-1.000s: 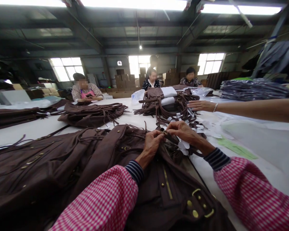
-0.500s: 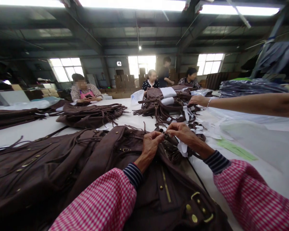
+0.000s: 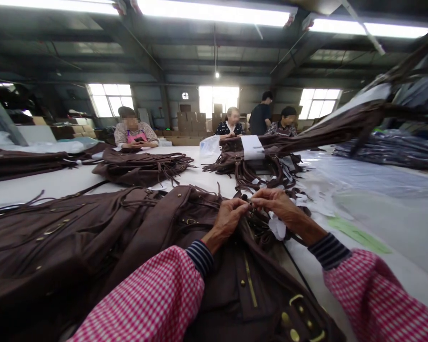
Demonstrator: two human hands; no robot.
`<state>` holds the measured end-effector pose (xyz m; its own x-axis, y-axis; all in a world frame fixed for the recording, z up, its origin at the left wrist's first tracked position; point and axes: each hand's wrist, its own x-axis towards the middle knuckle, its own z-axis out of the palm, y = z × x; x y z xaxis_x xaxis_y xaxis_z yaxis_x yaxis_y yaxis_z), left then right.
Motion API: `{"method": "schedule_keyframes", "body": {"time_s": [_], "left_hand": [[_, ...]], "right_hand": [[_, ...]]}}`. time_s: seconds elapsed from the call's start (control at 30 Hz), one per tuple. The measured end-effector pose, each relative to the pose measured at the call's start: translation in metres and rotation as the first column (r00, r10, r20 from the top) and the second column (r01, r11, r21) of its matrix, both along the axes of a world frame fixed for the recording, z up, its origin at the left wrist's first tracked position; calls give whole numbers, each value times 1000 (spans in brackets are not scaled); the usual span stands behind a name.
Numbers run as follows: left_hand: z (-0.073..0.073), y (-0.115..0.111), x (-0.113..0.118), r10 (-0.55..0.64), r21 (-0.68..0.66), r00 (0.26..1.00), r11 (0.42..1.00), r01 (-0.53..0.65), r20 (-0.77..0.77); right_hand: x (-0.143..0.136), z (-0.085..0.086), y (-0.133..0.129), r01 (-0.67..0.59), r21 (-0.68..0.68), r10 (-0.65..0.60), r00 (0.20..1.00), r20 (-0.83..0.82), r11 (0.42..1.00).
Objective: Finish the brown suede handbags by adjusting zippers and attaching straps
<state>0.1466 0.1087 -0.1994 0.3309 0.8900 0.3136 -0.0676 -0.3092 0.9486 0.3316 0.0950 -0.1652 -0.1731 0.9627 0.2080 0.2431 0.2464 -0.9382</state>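
The brown bag lay on the near part of the white surface, directly below the hands. The left hand and the right hand each pinched between thumb and fingers at a small dark piece; its exact form could not be determined. White tags hung beneath the right hand. The bag's interior was not visible. Forward of the hands, a stack of handled bags stood beside a clear plastic bag; a strip of surface separated it from the fringed stack at left. To the right, low-lying clear sheeting and a green sheet flanked the right forearm. At upper right, a brown article slanted upward above the surface. Cardboard boxes, contents hidden, stood against the rear wall, below windows.
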Motion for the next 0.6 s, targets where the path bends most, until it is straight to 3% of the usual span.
{"method": "schedule_keyframes", "body": {"time_s": [0.3, 0.6], "left_hand": [[-1, 2, 0, -2, -6, 1000, 1000, 2, -12], [1, 1, 0, -11, -54, 1000, 998, 12, 21]], "right_hand": [[-5, 3, -1, -42, 30, 39, 997, 72, 999], [0, -5, 0, -64, -7, 64, 998, -2, 998]]}}
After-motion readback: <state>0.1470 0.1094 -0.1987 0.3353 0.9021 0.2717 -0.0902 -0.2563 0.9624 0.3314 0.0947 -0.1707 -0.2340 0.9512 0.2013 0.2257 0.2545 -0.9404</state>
